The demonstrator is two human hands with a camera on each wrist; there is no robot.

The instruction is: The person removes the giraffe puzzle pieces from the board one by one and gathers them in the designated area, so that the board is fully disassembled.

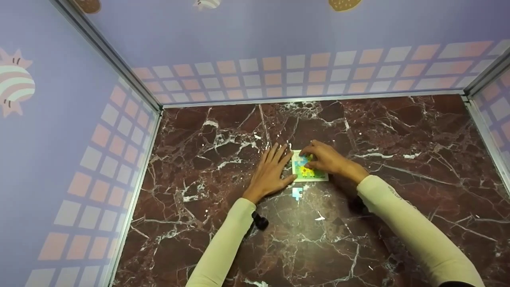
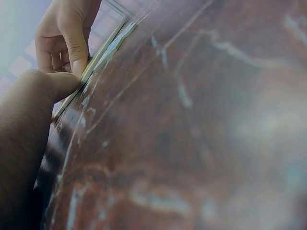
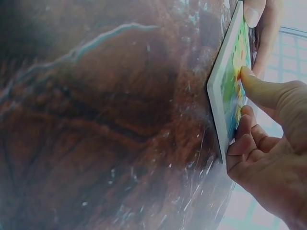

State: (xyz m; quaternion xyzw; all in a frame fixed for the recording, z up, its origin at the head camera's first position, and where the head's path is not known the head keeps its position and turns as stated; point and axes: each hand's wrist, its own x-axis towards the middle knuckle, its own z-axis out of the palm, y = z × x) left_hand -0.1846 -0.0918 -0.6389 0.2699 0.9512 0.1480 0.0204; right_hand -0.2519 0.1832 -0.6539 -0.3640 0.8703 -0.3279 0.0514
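A small jigsaw puzzle (image 1: 317,175) with a pale frame and a green, yellow and blue picture lies flat on the marbled surface. My left hand (image 1: 271,171) rests beside its left edge, fingers extended and spread, the thumb touching the frame's lower left. Over the puzzle, my right hand (image 1: 324,158) has bent fingers, and its thumb and fingertips touch the picture. In the right wrist view, the thumb (image 3: 264,91) stands apart from the curled fingers on the board (image 3: 217,103); whether a piece is between them is hidden. A loose light-blue puzzle piece (image 1: 297,193) lies just below the frame.
A dark red marbled tabletop (image 1: 398,191) with white veins spreads around the puzzle. Lilac panels with pink and white squares enclose it: a left wall (image 1: 79,119), a back wall (image 1: 255,36) and a right wall (image 1: 498,107). A black device (image 1: 260,220) sits at the left wrist.
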